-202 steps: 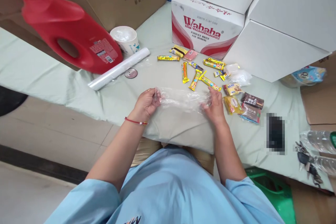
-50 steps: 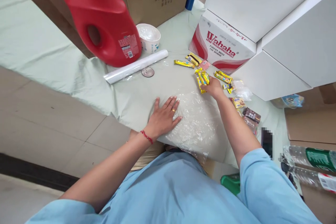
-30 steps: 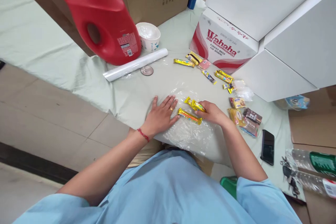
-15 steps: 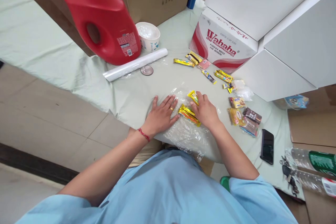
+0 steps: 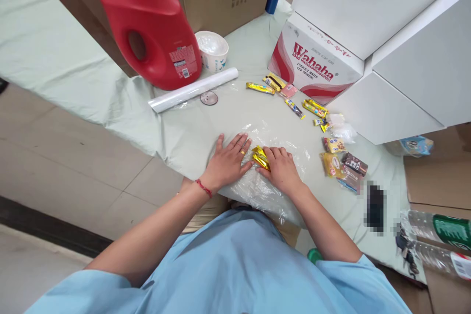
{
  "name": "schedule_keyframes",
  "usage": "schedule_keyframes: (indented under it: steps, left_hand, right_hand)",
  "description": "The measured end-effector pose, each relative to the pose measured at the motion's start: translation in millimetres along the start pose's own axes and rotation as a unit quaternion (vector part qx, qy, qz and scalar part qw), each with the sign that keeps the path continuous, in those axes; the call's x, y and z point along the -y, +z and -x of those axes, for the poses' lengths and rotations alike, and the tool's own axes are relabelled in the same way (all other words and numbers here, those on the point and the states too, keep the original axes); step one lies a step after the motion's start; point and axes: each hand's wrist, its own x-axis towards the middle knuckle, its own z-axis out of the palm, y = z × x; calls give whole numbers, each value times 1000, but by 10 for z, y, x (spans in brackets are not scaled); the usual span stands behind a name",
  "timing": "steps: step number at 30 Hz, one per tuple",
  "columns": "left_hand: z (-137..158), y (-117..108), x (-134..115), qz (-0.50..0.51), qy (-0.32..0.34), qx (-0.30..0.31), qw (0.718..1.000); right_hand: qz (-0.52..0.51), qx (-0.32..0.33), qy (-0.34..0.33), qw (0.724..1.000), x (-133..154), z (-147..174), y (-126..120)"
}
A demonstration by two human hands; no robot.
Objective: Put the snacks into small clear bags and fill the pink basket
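Clear plastic film [image 5: 253,194] lies crinkled on the table in front of me. My left hand [image 5: 227,161] rests flat on its left part, fingers spread, with nothing held. Between my hands is a small stack of yellow-wrapped snack bars [image 5: 260,158], lying on the film. My right hand [image 5: 281,169] covers the right part of the stack, its thumb at the near side and its fingers bent over the far side. How many bars are under the palm is hidden.
Other wrapped snacks [image 5: 333,164] lie in an arc to the right and behind. A white film roll [image 5: 195,89], a round disc [image 5: 209,98], a paper tub [image 5: 212,51] and a red jug [image 5: 154,24] stand left. A Wahaha carton [image 5: 312,64] is at the back.
My right hand has brought a separate yellow snack bar down and left onto the other bars and now covers them. My left hand has stayed flat on the film.
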Motion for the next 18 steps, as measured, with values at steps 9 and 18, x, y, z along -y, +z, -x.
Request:
schedule_keyframes:
  steps: [9, 18]
  left_hand:
    - [-1, -5, 1, -2, -1, 6, 1000]
    - [-17, -16, 49, 6, -3, 27, 1000]
  right_hand:
    - [-18, 0, 2, 1000, -8, 6, -71]
    - [-43, -30, -9, 999, 22, 54, 30]
